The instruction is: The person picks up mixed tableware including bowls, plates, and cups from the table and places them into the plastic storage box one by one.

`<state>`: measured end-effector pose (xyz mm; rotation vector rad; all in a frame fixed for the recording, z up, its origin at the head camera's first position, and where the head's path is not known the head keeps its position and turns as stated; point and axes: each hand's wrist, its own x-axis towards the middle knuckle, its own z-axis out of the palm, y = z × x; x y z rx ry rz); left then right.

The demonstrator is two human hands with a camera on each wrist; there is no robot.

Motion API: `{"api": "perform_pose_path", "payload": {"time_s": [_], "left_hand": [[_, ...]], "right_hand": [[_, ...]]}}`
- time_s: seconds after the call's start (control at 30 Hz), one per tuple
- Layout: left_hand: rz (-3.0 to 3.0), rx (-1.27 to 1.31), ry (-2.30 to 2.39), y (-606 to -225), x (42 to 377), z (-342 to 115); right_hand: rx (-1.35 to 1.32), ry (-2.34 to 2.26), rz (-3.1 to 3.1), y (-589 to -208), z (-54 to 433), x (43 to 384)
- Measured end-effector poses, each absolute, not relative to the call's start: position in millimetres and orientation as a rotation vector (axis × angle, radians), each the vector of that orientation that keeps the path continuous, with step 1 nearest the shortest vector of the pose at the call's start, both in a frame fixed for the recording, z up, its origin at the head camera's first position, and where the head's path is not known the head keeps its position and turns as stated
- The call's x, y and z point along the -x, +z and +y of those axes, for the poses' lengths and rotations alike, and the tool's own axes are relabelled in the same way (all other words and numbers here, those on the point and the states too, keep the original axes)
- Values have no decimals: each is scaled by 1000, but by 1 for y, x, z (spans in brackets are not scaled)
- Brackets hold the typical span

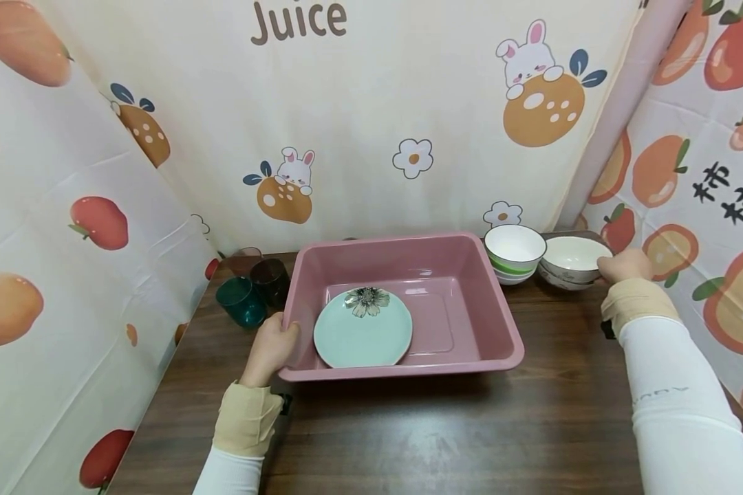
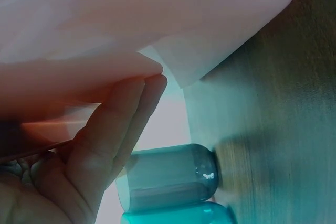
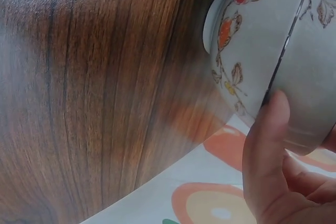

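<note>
My left hand (image 1: 271, 349) grips the left wall of a pink plastic basin (image 1: 408, 373), thumb over the rim and fingers outside in the left wrist view. Inside the basin, toward its left, lies a pale mint plate (image 1: 362, 338) with a dark flower printed near its edge. At the far right, my right hand (image 1: 627, 266) holds the upper of two stacked bowls (image 1: 576, 256) at its rim. The right wrist view shows the thumb (image 3: 270, 129) against its outside. Beneath it sits the lower bowl (image 3: 257, 40), painted with orange flowers and leaves.
Left of the basin stand a teal cup (image 1: 241, 304), a dark brown cup (image 1: 271, 282) and a clearer one behind. Between basin and held bowl is another stack of bowls (image 1: 514, 247), one green. Printed curtains border the dark wooden table (image 1: 421, 440).
</note>
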<state>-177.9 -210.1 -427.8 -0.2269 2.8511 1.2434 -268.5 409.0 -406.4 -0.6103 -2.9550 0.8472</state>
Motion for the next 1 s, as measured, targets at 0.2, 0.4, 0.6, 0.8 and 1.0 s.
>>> {"api": "perform_pose_path", "payload": {"time_s": [0.2,0.4,0.6,0.8,1.0], "left_hand": [[2854,232,1234,-427,177,-209],[2857,225,1232,-426,176,-209],[2857,221,1238,-427,176,-209],[2871,209,1239,-428,176,-208],[2862,214,1252,-429,176,-208]], "right_hand": [[645,900,-2935,-406,404,267],[612,903,-2899,-400,402,262],[600,876,-2875,-386,406,258],[610,935,-2851,-364,407,256],[556,917,-2867,-343,396,258]]}}
